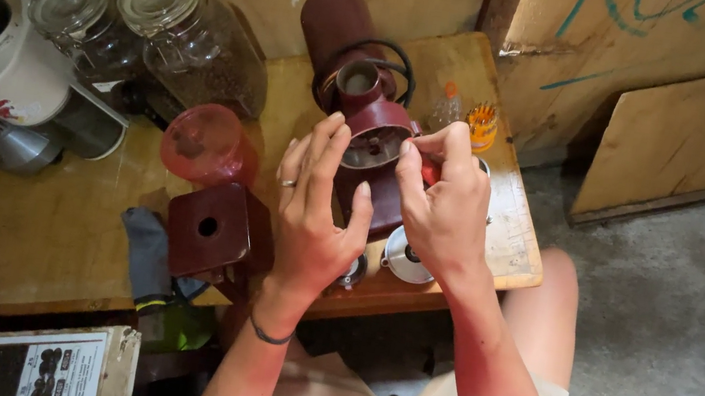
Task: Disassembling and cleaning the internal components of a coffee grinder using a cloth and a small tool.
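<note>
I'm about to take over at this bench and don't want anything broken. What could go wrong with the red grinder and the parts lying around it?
1. The round metal part lies near the front edge of the wooden table; an elbow or wrist could knock it off.
2. The left hand and right hand work close on the red grinder; a slip could pinch fingers.
3. The glass jars stand crowded behind; a shove may tip them.

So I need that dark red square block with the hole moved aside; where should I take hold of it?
Probably grip the dark red block across its two flat side faces, coming down from above. Its top faces up and its sides look parallel. The grey cloth lies against its left side, and the left hand is close on the right.
</note>
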